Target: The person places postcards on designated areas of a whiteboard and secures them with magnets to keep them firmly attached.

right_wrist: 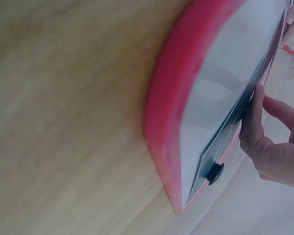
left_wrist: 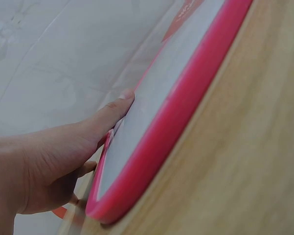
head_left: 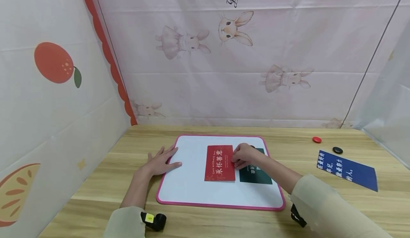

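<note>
A small whiteboard with a pink rim lies on the table. My left hand rests spread at its left edge, thumb on the white surface, as the left wrist view also shows. On the board is a red card with white lettering; my right hand pinches its right edge between thumb and fingers. Beside it lies a dark green card, partly hidden beneath my right hand and forearm. A black round magnet sits on the green card near its far end.
A blue card with white lettering lies on the table right of the board. Behind it are a red magnet and a black magnet. Printed cloth walls stand behind the table and at both sides.
</note>
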Demonstrator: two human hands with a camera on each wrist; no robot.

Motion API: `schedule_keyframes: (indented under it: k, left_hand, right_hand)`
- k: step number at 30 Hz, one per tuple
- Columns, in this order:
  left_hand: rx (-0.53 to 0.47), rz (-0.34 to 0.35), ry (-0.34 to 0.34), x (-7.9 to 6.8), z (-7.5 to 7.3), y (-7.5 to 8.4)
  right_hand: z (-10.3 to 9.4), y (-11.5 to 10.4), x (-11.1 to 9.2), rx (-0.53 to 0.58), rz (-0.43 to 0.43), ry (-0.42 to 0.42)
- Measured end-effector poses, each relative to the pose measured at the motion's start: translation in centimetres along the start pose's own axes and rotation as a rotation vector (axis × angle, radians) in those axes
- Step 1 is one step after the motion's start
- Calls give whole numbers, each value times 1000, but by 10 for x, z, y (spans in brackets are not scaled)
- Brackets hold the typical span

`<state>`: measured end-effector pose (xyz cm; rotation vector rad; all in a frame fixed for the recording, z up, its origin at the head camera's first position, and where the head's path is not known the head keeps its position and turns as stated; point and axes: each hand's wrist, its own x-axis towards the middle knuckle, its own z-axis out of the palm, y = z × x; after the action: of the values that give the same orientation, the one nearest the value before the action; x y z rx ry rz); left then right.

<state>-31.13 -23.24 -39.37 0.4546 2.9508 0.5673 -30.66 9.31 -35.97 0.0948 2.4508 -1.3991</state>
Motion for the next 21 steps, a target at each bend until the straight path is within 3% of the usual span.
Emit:
schedule_keyframes:
  k: [21]
  left_hand:
    - [-5, -6, -3, 0, 0, 1]
  right_hand:
    - [-4, -3, 3, 22, -13, -1]
